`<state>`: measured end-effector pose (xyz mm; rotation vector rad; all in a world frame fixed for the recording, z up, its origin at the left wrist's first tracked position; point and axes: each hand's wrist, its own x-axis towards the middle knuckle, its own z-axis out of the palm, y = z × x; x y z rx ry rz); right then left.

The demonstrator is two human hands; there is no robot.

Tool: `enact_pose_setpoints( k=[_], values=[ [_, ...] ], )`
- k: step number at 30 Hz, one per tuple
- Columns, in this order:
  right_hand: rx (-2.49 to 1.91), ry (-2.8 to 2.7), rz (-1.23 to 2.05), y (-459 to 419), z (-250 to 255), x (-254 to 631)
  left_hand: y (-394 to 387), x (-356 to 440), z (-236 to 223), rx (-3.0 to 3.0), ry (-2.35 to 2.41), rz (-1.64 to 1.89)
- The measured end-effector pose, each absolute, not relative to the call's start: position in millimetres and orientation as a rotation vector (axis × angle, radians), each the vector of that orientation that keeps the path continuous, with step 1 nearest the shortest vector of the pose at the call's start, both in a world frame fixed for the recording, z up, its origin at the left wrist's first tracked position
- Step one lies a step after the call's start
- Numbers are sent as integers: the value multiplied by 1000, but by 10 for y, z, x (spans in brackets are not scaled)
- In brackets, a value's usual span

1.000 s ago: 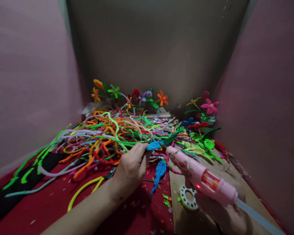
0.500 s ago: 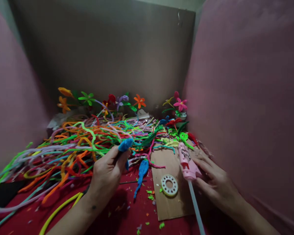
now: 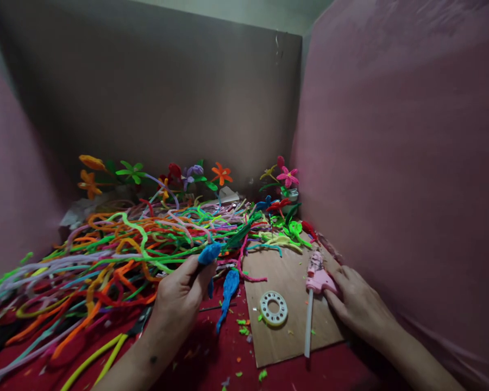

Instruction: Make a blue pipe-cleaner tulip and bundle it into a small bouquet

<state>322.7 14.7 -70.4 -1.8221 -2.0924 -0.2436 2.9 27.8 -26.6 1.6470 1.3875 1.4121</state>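
Note:
My left hand [image 3: 178, 298] is closed, pinching a fuzzy blue pipe-cleaner petal [image 3: 209, 253] that points up over the heap. Just right of that hand, a second blue pipe-cleaner petal [image 3: 230, 290] with a twisted tail lies on the red cloth. Over at the cardboard sheet [image 3: 283, 336], my right hand [image 3: 361, 304] has its fingers at the handle of a pink hot glue gun [image 3: 318, 278]. A whitish glue stick [image 3: 308, 326] sticks out of the gun's back toward me. Part of the handle is hidden by my fingers.
A pile of colourful pipe cleaners [image 3: 118, 244] spreads across the left and middle. Fuzzy flowers [image 3: 221, 173] stand behind it. On the cardboard lies a tape roll [image 3: 273, 308]. Yellow-handled pliers or cutters [image 3: 114, 347] lie by my left wrist. A pink wall [image 3: 391, 136] borders the right.
The glue gun has swung and come down onto the cardboard, a little to the right, with my right hand at its handle. My left hand still holds the blue petal. The view has shifted slightly right.

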Motion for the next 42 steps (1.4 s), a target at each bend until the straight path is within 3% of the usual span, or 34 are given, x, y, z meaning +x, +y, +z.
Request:
enact_pose_setpoints(
  k=[7, 14, 18, 21, 25, 30, 36, 42],
  values=[
    [-1509, -2007, -140, 68, -392, 3045, 166, 188, -173, 1260, 1171, 1122],
    [-1034, -1741, 961, 24, -43, 1964, 35, 304, -283, 1141, 951, 998],
    [-836, -1435, 1570, 58, -122, 1701, -5, 357, -343, 1095, 838, 912],
    [-718, -1262, 1821, 56, -230, 1674, -12, 384, -375, 1060, 838, 897],
    [-672, -1203, 1850, 44, -276, 1684, -9, 396, -344, 1071, 847, 881],
    [-869, -1271, 1524, 82, -181, 1758, 37, 288, -176, 1126, 929, 860],
    [-1083, -1441, 1372, 121, -137, 1799, 80, 179, -25, 1233, 1149, 1278],
    [-1059, -1617, 1319, 118, -226, 1782, 80, 209, -61, 1364, 1157, 1294]
  ],
)
